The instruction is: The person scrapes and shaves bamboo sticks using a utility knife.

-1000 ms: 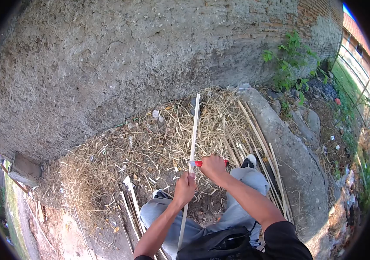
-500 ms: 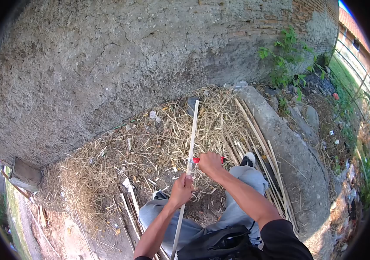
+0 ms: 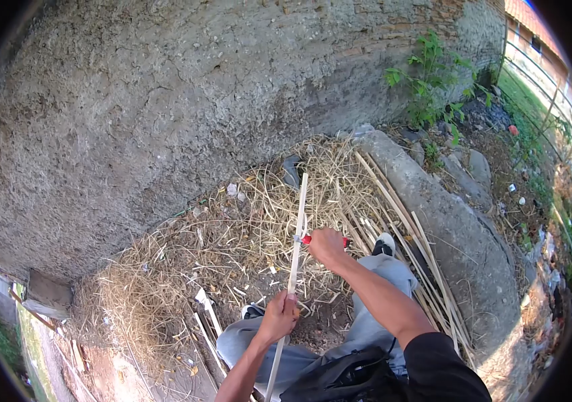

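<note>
A long pale bamboo strip (image 3: 300, 208) runs upright through the middle of the view, from between my legs toward the wall. My left hand (image 3: 278, 317) is wrapped round it at about knee height. Farther up, my right hand (image 3: 327, 246) grips a red-handled cutting tool (image 3: 306, 240), whose small metal end touches the strip. Most of the handle is covered by my fingers, so the exact kind of tool is unclear. A thin pale curl (image 3: 305, 222) stands beside the strip just above the metal end.
Dry shavings (image 3: 138, 295) cover the ground ahead and to the left. Several long strips (image 3: 426, 268) lie by my right foot, and others (image 3: 209, 311) by my left. A rough wall (image 3: 165, 120) rises in front; a stone ledge (image 3: 460, 248) curves along the right.
My right hand and the tool have moved up the strip, away from my left hand. A thin curl now shows by the tool. The strip and left hand sit slightly lower in view.
</note>
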A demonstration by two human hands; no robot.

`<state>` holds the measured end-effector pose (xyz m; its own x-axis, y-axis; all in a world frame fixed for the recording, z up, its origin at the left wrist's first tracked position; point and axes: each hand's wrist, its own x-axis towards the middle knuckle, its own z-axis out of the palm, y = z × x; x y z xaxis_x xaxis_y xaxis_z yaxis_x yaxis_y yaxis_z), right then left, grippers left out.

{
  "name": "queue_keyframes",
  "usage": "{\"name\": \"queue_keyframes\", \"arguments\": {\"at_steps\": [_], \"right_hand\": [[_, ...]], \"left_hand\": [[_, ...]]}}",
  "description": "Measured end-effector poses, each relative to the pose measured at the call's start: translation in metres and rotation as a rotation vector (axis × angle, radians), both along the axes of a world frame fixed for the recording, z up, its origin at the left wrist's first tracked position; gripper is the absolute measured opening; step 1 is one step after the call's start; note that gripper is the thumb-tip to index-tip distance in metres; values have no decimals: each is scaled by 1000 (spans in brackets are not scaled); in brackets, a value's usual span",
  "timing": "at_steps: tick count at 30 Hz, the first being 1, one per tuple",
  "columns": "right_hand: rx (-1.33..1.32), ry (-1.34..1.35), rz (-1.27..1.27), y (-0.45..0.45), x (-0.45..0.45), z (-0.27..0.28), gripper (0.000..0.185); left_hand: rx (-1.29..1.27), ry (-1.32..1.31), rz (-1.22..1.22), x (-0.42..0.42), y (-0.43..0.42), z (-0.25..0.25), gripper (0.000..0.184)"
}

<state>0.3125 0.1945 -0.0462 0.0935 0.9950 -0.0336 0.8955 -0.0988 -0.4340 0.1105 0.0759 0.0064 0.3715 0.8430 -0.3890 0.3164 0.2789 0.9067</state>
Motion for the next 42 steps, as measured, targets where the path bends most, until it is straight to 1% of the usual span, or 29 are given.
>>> {"name": "queue_keyframes", "arguments": {"at_steps": [5,8,10,13,17,19,20,21,23,26,28,30,31,32,33,34,35,36,37,38,39,40,41,42], "right_hand": [[13,-13,-1,4,1,-5,18],[39,-7,19,4,-4,-4,18],[-99,23,21,4,-6,2,17],[-36,-13,56,2,-8,1,16],[15,-6,52,3,-7,-7,16],[-25,95,-137,11,10,-1,18],[40,83,-165,16,24,4,17],[39,54,-176,24,34,8,14],[101,-6,-225,29,50,8,14],[117,2,-215,21,64,12,15],[145,25,-219,15,63,21,15],[111,206,-218,11,63,28,22],[112,207,-215,12,63,27,22],[62,439,-217,12,64,24,29],[11,668,-217,9,64,27,35],[14,666,-217,6,62,29,35],[-4,1023,-217,1,59,30,39],[-25,1381,-210,-4,53,36,43],[2,1447,-162,-9,48,43,42],[2,1446,-160,-13,43,49,42],[4,1481,-128,-17,38,53,44],[5,1516,-96,-20,36,54,47],[-19,1533,-18,-17,34,46,48],[-24,1534,-18,-19,32,45,48]], "left_hand": [[-14,6,-1,-10,-18,2,26],[-76,-2,37,-16,-28,6,26],[-32,42,22,-20,-32,8,28],[24,104,-11,-30,-38,9,29],[1,107,29,-32,-50,16,29],[32,90,-75,-36,-66,17,26],[33,99,-75,-42,-71,16,26],[4,75,-52,-52,-78,16,26],[-82,69,6,-70,-88,17,26],[-139,110,87,-86,-97,15,26],[-176,96,89,-97,-97,11,25],[-207,92,81,-96,-95,14,25],[4,240,43,-92,-95,19,24],[217,385,4,-87,-93,24,22],[218,384,4,-83,-92,28,22],[367,527,11,-78,-90,31,21],[518,670,19,-74,-87,33,19],[521,667,21,-72,-83,36,19],[490,629,51,-72,-80,39,19],[457,592,80,-72,-77,41,19],[520,586,75,-74,-74,40,18],[518,588,77,-75,-72,40,18],[578,634,72,-76,-71,40,16],[640,680,68,-76,-71,41,16]]}}
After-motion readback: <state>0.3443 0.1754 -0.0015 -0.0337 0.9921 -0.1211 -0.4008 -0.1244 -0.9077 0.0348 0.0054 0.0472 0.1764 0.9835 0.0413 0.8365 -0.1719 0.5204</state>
